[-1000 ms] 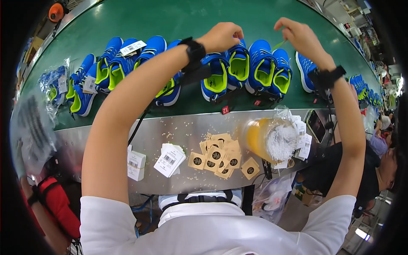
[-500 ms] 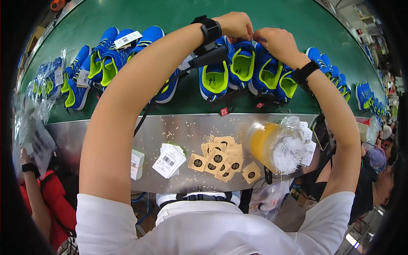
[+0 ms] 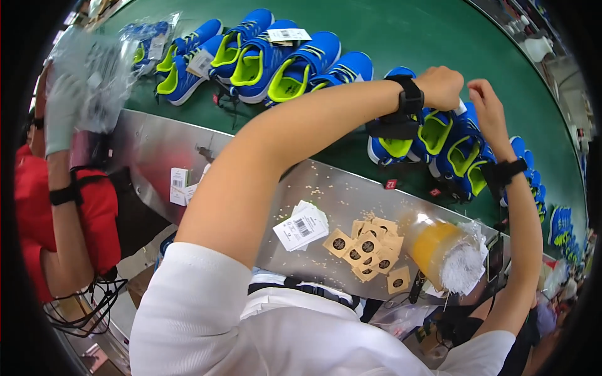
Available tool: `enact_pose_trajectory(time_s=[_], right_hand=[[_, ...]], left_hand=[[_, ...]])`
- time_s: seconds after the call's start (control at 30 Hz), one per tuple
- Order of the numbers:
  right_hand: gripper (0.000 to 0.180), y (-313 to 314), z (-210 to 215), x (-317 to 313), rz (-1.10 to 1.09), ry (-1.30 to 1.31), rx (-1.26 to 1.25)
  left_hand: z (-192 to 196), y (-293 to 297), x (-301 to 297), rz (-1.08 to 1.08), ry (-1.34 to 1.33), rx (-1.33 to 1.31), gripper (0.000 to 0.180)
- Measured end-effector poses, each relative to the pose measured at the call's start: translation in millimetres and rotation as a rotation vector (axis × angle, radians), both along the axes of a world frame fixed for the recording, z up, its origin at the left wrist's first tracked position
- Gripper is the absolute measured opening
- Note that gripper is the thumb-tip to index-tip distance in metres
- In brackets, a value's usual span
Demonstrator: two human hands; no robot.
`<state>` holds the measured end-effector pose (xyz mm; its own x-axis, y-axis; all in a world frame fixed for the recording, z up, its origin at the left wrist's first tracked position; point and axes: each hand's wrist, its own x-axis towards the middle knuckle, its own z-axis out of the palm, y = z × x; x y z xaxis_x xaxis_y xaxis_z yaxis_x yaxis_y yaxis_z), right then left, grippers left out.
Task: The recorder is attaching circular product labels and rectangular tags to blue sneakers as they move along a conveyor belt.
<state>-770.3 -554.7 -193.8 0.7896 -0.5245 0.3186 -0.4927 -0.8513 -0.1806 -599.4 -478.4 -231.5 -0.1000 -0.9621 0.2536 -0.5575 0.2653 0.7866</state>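
Left grip (image 3: 441, 88) beside shoes (image 3: 435, 133), green tabletop (image 3: 439, 37) beyond.

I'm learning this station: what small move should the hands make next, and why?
Perhaps bring the right hand in to steady the white tag: it shows just below the curled left hand, by the blue shoes, and the hands are apart. Whether either grips the tag is unclear.

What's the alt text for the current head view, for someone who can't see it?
A person's left hand and right hand are close together at blue, lime-lined shoes on a green surface; nearer the wearer, a metal ledge holds white tags, tan square cards and a yellow tub of white strands. At far left is a co-worker in red.
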Motion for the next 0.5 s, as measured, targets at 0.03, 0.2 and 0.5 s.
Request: enact_pose_trajectory(time_s=[0.03, 0.2, 0.5], right_hand=[[0.018, -1, 7, -1, -0.171, -0.071, 0.445], [0.026, 11, 16, 8, -0.197, -0.499, 1.228], [0.016, 14, 30, 10, -0.349, -0.108, 0.943]], left_hand=[[1, 0, 5, -0.053, 0.154, 0.105, 0.028], [-5, 8, 20, -0.077, 1.151, 0.359, 0.019], [1, 30, 38, -0.071, 1.249, 0.327, 0.021]])
